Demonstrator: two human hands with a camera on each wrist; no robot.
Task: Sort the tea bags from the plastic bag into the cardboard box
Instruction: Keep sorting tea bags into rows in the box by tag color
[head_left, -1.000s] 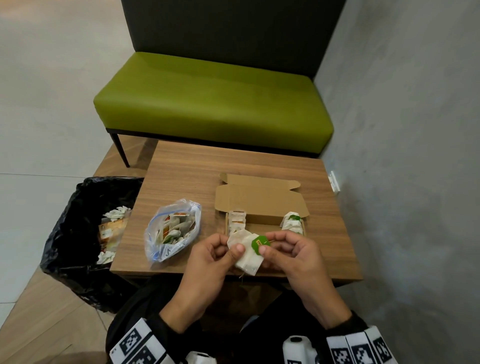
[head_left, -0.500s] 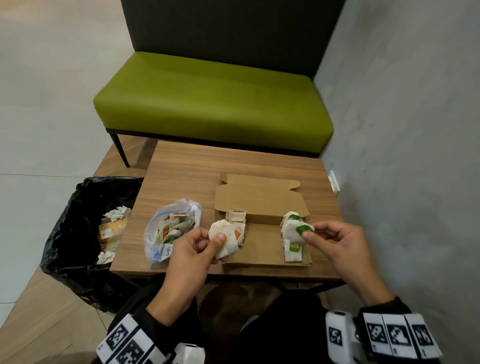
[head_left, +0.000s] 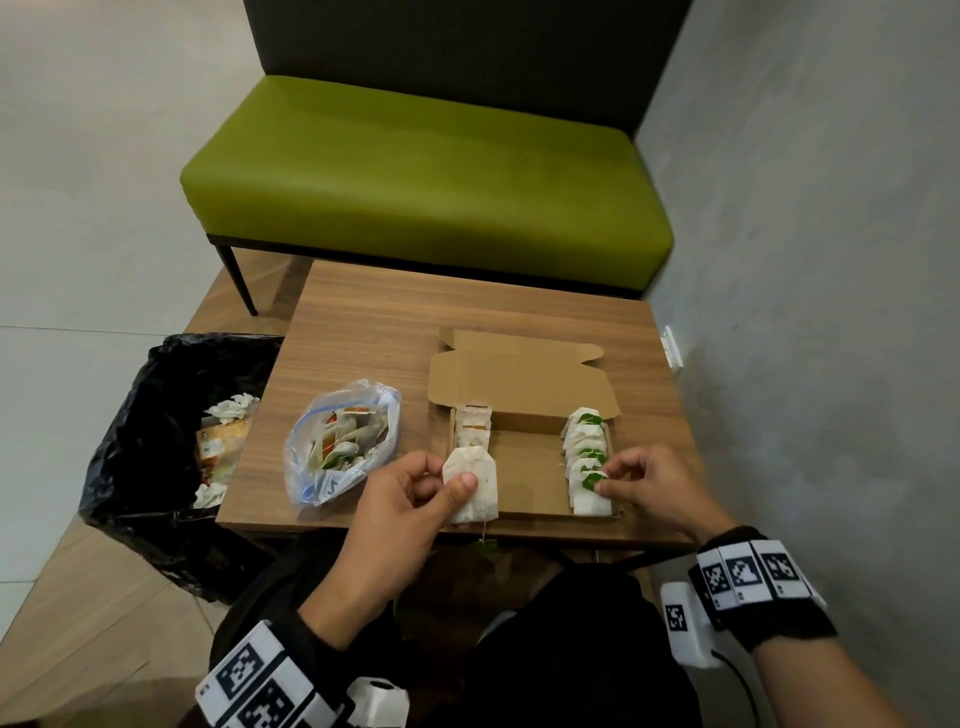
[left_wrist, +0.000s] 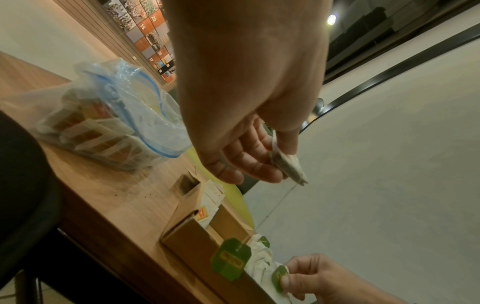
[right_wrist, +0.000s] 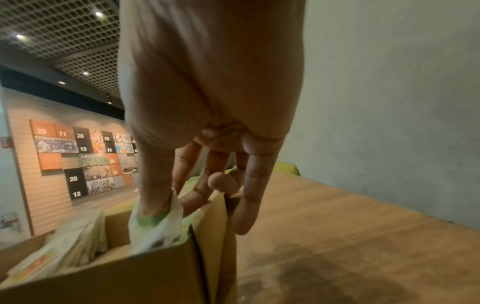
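Note:
An open cardboard box (head_left: 524, 467) lies on the wooden table (head_left: 415, 322). Orange-tagged tea bags (head_left: 474, 423) stand in a row at its left end, green-tagged ones (head_left: 584, 447) at its right end. My left hand (head_left: 449, 480) pinches a white tea bag (head_left: 480, 491) over the box's front left corner; its green tag (left_wrist: 231, 259) dangles on a string below the table edge. My right hand (head_left: 605, 480) pinches the green tag (left_wrist: 279, 276) of the frontmost tea bag (right_wrist: 155, 224) in the right row. The plastic bag (head_left: 337, 447) with more tea bags lies left of the box.
A bin lined with a black bag (head_left: 156, 441) stands left of the table and holds wrappers. A green bench (head_left: 426, 176) stands behind the table. A grey wall (head_left: 805, 312) runs close along the table's right side.
The hands, together in front of the box a second ago, have parted. The right hand carried a green-tagged bag to the front of the right row. The left hand kept the other bag.

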